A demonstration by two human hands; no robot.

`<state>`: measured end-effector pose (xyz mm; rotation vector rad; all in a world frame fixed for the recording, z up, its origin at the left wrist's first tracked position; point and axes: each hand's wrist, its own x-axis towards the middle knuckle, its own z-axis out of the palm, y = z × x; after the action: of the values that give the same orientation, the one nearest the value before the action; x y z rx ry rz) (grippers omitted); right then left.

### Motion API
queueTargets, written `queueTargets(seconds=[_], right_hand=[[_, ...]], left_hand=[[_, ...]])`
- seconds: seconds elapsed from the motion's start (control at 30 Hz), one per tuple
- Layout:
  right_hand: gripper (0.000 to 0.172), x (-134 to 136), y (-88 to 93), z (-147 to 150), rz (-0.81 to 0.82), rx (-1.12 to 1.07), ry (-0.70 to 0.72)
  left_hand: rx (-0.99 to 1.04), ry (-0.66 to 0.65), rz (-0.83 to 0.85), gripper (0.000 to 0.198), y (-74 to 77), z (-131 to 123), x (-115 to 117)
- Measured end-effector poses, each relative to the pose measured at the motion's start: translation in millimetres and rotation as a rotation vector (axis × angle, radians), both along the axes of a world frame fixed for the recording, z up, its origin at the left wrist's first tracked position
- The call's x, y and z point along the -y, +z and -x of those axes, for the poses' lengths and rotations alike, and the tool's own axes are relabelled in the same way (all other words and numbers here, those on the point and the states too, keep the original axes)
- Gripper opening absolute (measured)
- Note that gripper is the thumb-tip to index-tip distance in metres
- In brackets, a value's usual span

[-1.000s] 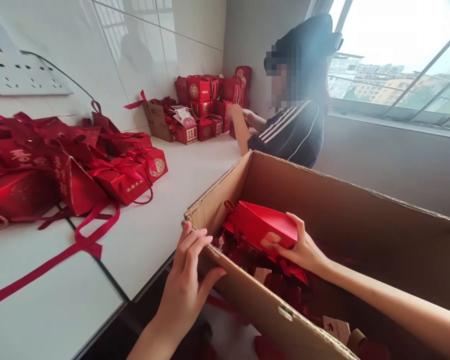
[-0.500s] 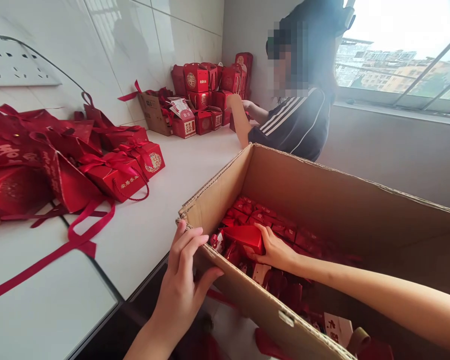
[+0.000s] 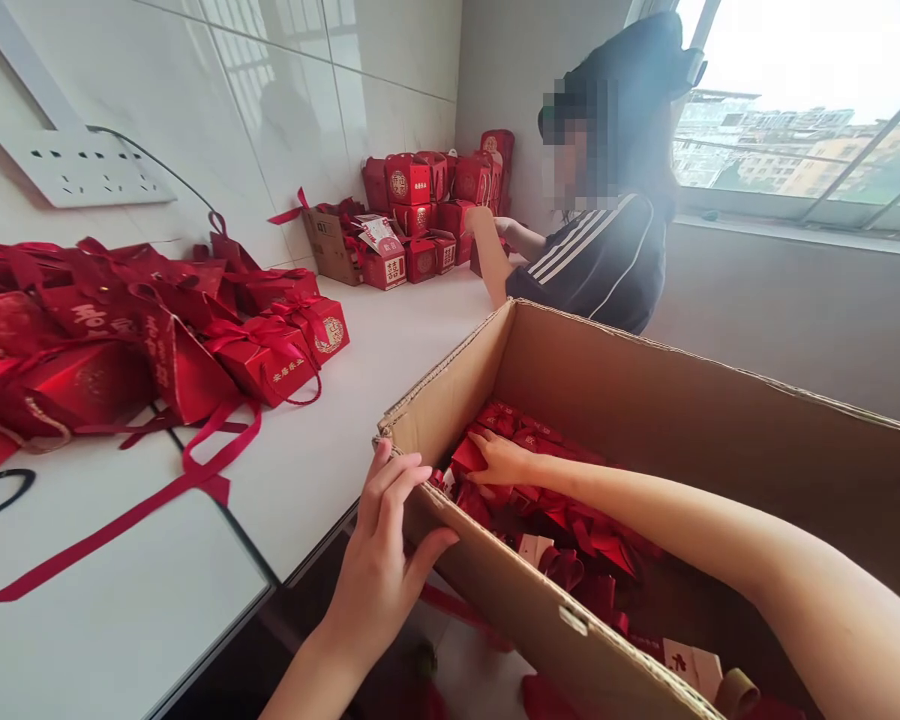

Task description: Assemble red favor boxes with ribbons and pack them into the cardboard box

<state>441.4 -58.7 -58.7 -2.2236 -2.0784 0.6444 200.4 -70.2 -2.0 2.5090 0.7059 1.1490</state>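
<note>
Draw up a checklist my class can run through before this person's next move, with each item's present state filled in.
1. Left hand at the carton: ok, fingers rest at its near rim.
2. Carton open on top: ok, no flap covers it.
3. Right hand at a red box inside: ok, fingers reach it.
4. Firm grip on that box: cannot tell.
5. Co-worker's hands clear of the carton: ok, they are beyond it.
6. Ribbon tidy: not ok, it trails across the table.
</note>
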Motion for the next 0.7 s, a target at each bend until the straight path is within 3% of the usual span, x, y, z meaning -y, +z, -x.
queueTargets(seconds=[0.17,0.37,0.5,0.6,0.7], right_hand=[[0.091,-7.3,2.6,-9.4,0.019,-0.081,0.104],[0.065,-3.6,-8.7,-0.3,-0.131,-0.115,0.017],[0.064,-0.6,-13.2,2.0,-0.153,-0.148,0.041],[0.063,0.0,-4.4,-4.1,-0.154,-0.154,0.048],[0.045,-5.7,18.3,-16.4,-0.205,-0.138,0.004]], left_hand=[[0.009,0.002,0.012,0.043,-0.5,-1.3,1.4],[0.008,0.014,0.028,0.044,-2.0,-2.7,1.6],[0.006,0.014,0.025,0.044,-2.1,-1.5,2.3],[0.0,0.014,0.027,0.044,-1.7,-0.6,2.7],[-0.008,0.005,0.034,0.046,-1.5,-0.4,2.9]])
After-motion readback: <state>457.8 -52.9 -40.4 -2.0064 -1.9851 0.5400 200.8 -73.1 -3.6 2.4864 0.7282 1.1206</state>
